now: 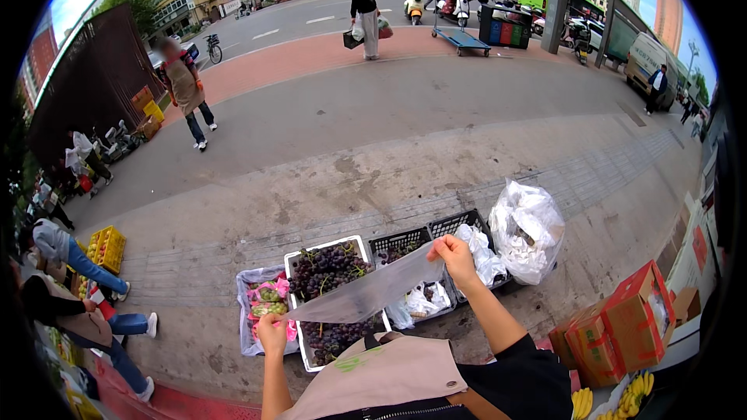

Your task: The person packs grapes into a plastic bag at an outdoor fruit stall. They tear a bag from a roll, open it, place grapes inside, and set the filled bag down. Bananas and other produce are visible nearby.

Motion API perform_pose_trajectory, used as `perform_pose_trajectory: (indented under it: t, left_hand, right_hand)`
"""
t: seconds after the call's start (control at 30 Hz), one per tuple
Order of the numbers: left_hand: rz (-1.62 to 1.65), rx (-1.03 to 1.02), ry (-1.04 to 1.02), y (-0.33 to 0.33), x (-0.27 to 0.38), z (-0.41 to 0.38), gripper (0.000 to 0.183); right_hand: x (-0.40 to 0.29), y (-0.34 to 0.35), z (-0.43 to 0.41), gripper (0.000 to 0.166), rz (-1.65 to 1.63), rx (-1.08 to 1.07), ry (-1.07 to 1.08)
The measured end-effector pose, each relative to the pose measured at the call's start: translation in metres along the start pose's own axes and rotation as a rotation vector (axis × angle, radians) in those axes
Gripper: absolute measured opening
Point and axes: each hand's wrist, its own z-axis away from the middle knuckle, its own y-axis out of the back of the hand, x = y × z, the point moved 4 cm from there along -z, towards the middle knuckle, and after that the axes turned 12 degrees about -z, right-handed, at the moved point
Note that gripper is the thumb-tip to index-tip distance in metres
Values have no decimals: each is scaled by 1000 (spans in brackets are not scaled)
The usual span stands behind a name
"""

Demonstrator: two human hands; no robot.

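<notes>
A translucent plastic bag (373, 290) is stretched slantwise between my two hands. My left hand (272, 333) pinches its lower left end, and my right hand (455, 258) pinches the upper right end. Beneath it, dark grapes (330, 268) fill white foam boxes (288, 280), partly covered by the bag. At the left stands a lined crate (243, 309) of green grapes in pink wrapping (268, 308). Black plastic crates (458, 223) to the right hold more dark grapes and white crumpled bags (481, 254).
A large clear bag of white waste (527, 233) stands right of the crates. Cardboard boxes (636, 315) and bananas (633, 394) are at lower right. Two people stand close at the left by yellow fruit crates (108, 249). A person in an apron (185, 87) is farther off.
</notes>
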Motion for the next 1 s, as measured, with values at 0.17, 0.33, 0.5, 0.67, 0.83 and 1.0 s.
perform_pose_trajectory:
  t: [0.17,0.33,0.5,0.67,0.83,1.0]
  left_hand:
    - [-96,-191,184,0,-28,13,21]
    - [-177,-155,90,32,-2,28,57]
    - [22,-279,-193,41,91,22,69]
    - [71,-350,-421,21,167,27,61]
    - [221,-160,-373,27,170,34,18]
    - [253,-55,-293,54,157,42,12]
  right_hand:
    - [6,-28,-8,21,45,-77,6]
    - [-1,-69,1,19,181,-213,-36]
    - [0,-129,25,19,383,-479,52]
    - [-7,-172,47,18,490,-670,249]
    - [-22,-181,55,15,470,-767,292]
    - [-2,-168,45,23,539,-920,286]
